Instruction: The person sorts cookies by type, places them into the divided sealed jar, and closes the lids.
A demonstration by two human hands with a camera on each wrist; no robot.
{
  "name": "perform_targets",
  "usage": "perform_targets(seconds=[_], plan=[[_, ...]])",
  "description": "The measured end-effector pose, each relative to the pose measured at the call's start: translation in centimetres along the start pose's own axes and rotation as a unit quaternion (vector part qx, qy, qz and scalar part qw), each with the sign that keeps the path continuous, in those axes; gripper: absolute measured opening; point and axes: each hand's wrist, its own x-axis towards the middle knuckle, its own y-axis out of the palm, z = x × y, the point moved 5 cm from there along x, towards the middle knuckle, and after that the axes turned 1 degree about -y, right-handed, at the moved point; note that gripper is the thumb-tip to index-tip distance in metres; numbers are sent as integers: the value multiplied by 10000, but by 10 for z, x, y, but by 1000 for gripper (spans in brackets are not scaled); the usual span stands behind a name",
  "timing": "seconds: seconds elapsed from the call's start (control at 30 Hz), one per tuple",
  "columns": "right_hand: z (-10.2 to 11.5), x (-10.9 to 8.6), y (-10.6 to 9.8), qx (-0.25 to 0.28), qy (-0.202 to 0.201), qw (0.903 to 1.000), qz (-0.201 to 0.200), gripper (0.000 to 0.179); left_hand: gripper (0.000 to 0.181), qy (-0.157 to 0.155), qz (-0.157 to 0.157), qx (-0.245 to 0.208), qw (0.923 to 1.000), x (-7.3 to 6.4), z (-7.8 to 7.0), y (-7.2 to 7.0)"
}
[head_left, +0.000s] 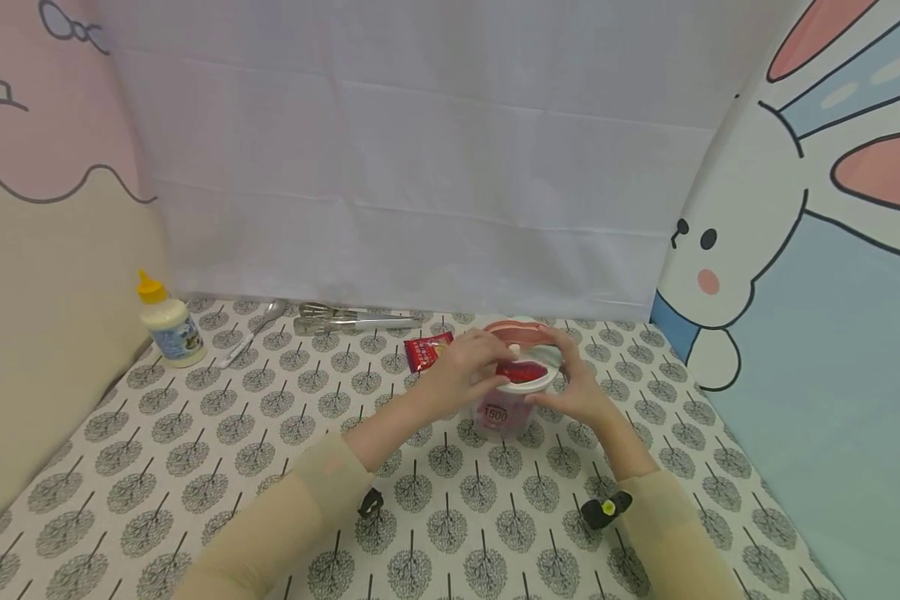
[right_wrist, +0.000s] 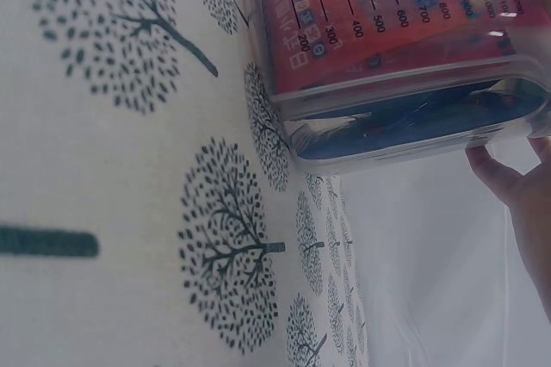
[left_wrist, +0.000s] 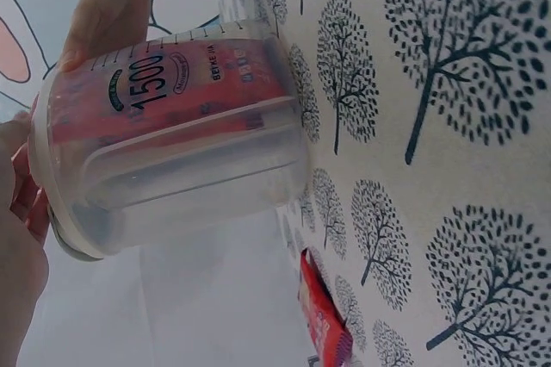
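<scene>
A clear plastic storage container [head_left: 501, 417] marked 1500 stands on the patterned tablecloth. It has a white-rimmed lid [head_left: 528, 386] with a pinkish flap [head_left: 517, 332] raised at the back. Red packets [right_wrist: 387, 5] show through its wall, and one dark blue packet [right_wrist: 413, 121] lies along one side. My left hand [head_left: 461, 371] grips the lid from the left, thumb at the front rim and fingers curled over the opening, partly hiding it. From the right, my right hand [head_left: 573, 387] holds the container at its top, thumb in front and fingers behind.
A small red packet [head_left: 427, 351] lies just left of the container. Metal whisk-like utensils [head_left: 356, 322] and a spoon [head_left: 253, 333] lie toward the back. A yellow-capped bottle [head_left: 171, 329] stands at the left. Fabric walls border the table.
</scene>
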Motion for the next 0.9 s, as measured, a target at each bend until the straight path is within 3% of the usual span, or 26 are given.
perform_targets(seconds=[0.17,0.3,0.4,0.5,0.67,0.9], plan=[[0,-1,-1,-69,32,10000,11,99,32,72,-63,-157,9998,-8,5,-9],[0,-1,-1,-146,22,9999,-17,99,36,103,-296,-309,9990,-13,20,-25],[1,-2,-2,-141,-17,9999,-53,99,40,-234,-389,-468,9979,-15,39,-36],[1,-2,-2,-84,-88,9999,-88,100,44,-998,-208,-604,9930,-21,67,-41],[0,-1,-2,-81,-164,9998,-68,100,60,-2338,571,-559,9690,-36,116,-30],[-1,1,-1,-198,-190,9996,46,102,71,-3332,1503,-271,9304,-55,164,-10]])
